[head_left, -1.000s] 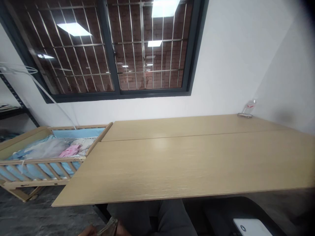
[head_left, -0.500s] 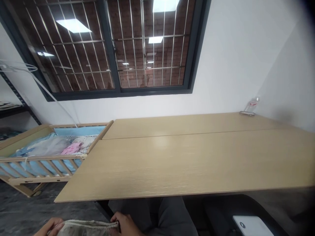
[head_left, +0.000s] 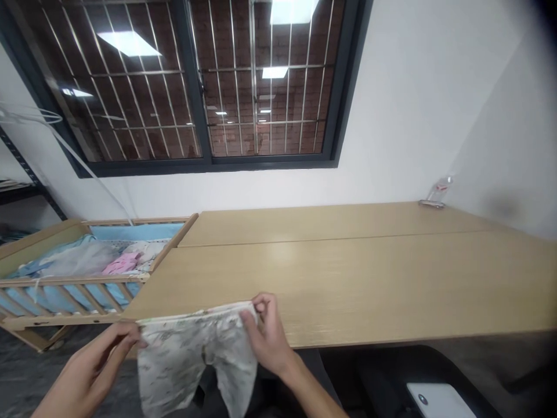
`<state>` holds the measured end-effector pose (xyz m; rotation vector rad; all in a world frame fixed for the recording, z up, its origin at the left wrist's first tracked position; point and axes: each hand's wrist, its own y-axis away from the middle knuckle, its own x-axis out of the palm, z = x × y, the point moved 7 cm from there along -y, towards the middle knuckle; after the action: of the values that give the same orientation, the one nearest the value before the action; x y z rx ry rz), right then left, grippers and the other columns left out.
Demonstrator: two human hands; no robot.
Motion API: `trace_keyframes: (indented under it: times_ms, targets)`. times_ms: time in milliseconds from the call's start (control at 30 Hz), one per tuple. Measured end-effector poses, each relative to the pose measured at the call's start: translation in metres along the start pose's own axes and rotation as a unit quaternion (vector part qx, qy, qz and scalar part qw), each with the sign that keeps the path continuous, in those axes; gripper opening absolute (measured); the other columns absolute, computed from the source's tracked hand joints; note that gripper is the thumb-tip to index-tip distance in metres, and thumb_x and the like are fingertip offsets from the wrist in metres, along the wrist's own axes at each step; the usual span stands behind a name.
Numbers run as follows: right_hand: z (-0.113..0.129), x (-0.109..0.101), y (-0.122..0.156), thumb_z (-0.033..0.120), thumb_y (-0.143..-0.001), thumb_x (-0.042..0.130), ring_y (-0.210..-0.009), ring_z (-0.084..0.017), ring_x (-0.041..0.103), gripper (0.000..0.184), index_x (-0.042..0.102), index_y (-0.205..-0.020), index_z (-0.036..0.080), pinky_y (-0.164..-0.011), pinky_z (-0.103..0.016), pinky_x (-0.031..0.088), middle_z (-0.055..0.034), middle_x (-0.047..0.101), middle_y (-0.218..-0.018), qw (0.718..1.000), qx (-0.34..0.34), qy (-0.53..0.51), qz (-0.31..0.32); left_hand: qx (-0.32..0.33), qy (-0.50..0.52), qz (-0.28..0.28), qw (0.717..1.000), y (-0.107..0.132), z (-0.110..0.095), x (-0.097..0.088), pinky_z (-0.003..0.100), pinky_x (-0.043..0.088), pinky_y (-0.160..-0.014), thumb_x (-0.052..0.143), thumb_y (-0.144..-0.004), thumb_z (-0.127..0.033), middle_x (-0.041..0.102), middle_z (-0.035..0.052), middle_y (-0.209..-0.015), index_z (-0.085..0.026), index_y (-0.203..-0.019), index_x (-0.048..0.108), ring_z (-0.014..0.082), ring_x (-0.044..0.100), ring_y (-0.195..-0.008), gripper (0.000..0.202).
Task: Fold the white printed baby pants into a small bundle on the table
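A small pair of white patterned shorts (head_left: pixel 174 360) hangs between my hands, its waistband stretched nearly level and both legs dangling below. My left hand (head_left: pixel 100 360) pinches the left end of the waistband. At the other end, my right hand (head_left: pixel 270 334) grips the waistband's corner between thumb and fingers. The shorts are held at the front edge of the wooden table (head_left: pixel 348 278), with the waistband over the tabletop and the legs in front of it.
A wooden crib (head_left: pixel 87 283) with blue lining stands left of the table, pink cloth (head_left: pixel 122 262) inside it. A clear bottle (head_left: pixel 441 188) lies tilted at the back right corner. A white device (head_left: pixel 439 400) sits on a black chair (head_left: pixel 391 371) at lower right.
Both hands have risen from below the table edge, bringing the shorts up into full view. The shorts now hang spread out; earlier only the waistband area showed.
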<state>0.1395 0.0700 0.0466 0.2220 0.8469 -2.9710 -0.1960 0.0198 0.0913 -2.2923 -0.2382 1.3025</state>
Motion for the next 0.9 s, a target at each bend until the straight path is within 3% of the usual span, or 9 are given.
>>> trace_keyframes:
  times_ms: [100, 200, 300, 367, 467, 567, 667, 767, 900]
  targets:
    - [0.015, -0.039, -0.028, 0.032, -0.104, 0.047, -0.088, -0.017, 0.055, 0.012, 0.047, -0.111, 0.023, -0.081, -0.032, 0.047, -0.0049, 0.053, -0.100, 0.996, -0.067, 0.032, -0.052, 0.034, 0.053, 0.036, 0.997, -0.033, -0.040, 0.021, 0.025, 0.054, -0.084, 0.047, -0.099, -0.048, 0.072, 0.0035, -0.105, -0.028, -0.107, 0.065, 0.0205, 0.069, -0.100, 0.028]
    - [0.031, -0.062, -0.055, 0.023, -0.105, 0.040, -0.086, -0.018, 0.056, 0.012, 0.051, -0.103, 0.023, -0.082, -0.033, 0.047, -0.0042, 0.054, -0.094, 0.986, -0.131, 0.100, -0.012, 0.026, 0.070, 0.048, 0.996, -0.066, -0.067, 0.044, 0.031, 0.053, -0.092, 0.045, -0.100, -0.048, 0.070, 0.0052, -0.113, -0.027, -0.114, 0.064, 0.0226, 0.067, -0.107, 0.031]
    - [0.027, -0.077, -0.078, 0.019, -0.104, 0.037, -0.091, -0.020, 0.058, 0.018, 0.055, -0.102, 0.022, -0.085, -0.035, 0.047, -0.0059, 0.057, -0.096, 0.973, -0.152, 0.172, 0.026, 0.016, 0.079, 0.080, 0.994, -0.094, -0.076, 0.075, 0.035, 0.053, -0.095, 0.045, -0.099, -0.050, 0.067, 0.0069, -0.119, -0.025, -0.117, 0.062, 0.0238, 0.065, -0.111, 0.035]
    - [0.007, -0.083, -0.091, 0.018, -0.103, 0.037, -0.096, -0.021, 0.059, 0.020, 0.056, -0.106, 0.022, -0.087, -0.036, 0.048, -0.0075, 0.060, -0.101, 0.968, -0.140, 0.204, 0.040, 0.012, 0.086, 0.104, 0.991, -0.109, -0.075, 0.102, 0.037, 0.053, -0.096, 0.044, -0.099, -0.050, 0.065, 0.0081, -0.123, -0.024, -0.119, 0.060, 0.0242, 0.065, -0.111, 0.037]
    - [-0.041, -0.088, -0.104, 0.017, -0.102, 0.036, -0.103, -0.023, 0.061, 0.022, 0.057, -0.110, 0.020, -0.092, -0.039, 0.049, -0.0096, 0.063, -0.107, 0.963, -0.101, 0.241, 0.059, 0.008, 0.072, 0.141, 0.987, -0.126, -0.065, 0.149, 0.040, 0.051, -0.100, 0.041, -0.099, -0.049, 0.061, 0.0111, -0.128, -0.021, -0.124, 0.056, 0.0251, 0.064, -0.113, 0.041]
    - [-0.092, -0.087, -0.110, 0.013, -0.099, 0.036, -0.108, -0.024, 0.061, 0.025, 0.058, -0.111, 0.018, -0.097, -0.041, 0.048, -0.0117, 0.066, -0.110, 0.954, -0.062, 0.277, 0.092, 0.009, 0.008, 0.176, 0.984, -0.134, -0.054, 0.195, 0.041, 0.048, -0.105, 0.038, -0.099, -0.045, 0.060, 0.0146, -0.129, -0.018, -0.126, 0.053, 0.0268, 0.061, -0.120, 0.042]
    - [-0.127, -0.088, -0.111, 0.009, -0.097, 0.038, -0.107, -0.023, 0.061, 0.028, 0.061, -0.110, 0.017, -0.097, -0.039, 0.048, -0.0117, 0.067, -0.109, 0.940, -0.031, 0.315, 0.125, 0.010, -0.031, 0.190, 0.981, -0.136, -0.046, 0.228, 0.041, 0.045, -0.107, 0.040, -0.096, -0.041, 0.061, 0.0173, -0.129, -0.014, -0.128, 0.053, 0.0289, 0.059, -0.124, 0.043]
    - [-0.136, -0.089, -0.109, 0.010, -0.097, 0.042, -0.105, -0.023, 0.061, 0.025, 0.063, -0.108, 0.018, -0.096, -0.037, 0.049, -0.0119, 0.065, -0.110, 0.921, -0.033, 0.357, 0.153, 0.019, -0.053, 0.194, 0.979, -0.132, -0.040, 0.246, 0.043, 0.044, -0.109, 0.046, -0.093, -0.040, 0.060, 0.0198, -0.132, -0.012, -0.128, 0.055, 0.0322, 0.056, -0.129, 0.046]
    - [-0.126, -0.090, -0.105, 0.014, -0.097, 0.045, -0.104, -0.022, 0.061, 0.022, 0.067, -0.101, 0.018, -0.095, -0.035, 0.048, -0.0118, 0.065, -0.112, 0.891, -0.070, 0.412, 0.175, 0.031, -0.081, 0.190, 0.978, -0.124, -0.033, 0.260, 0.047, 0.038, -0.114, 0.045, -0.093, -0.042, 0.043, 0.0219, -0.156, -0.012, -0.137, 0.052, 0.0350, 0.042, -0.144, 0.054]
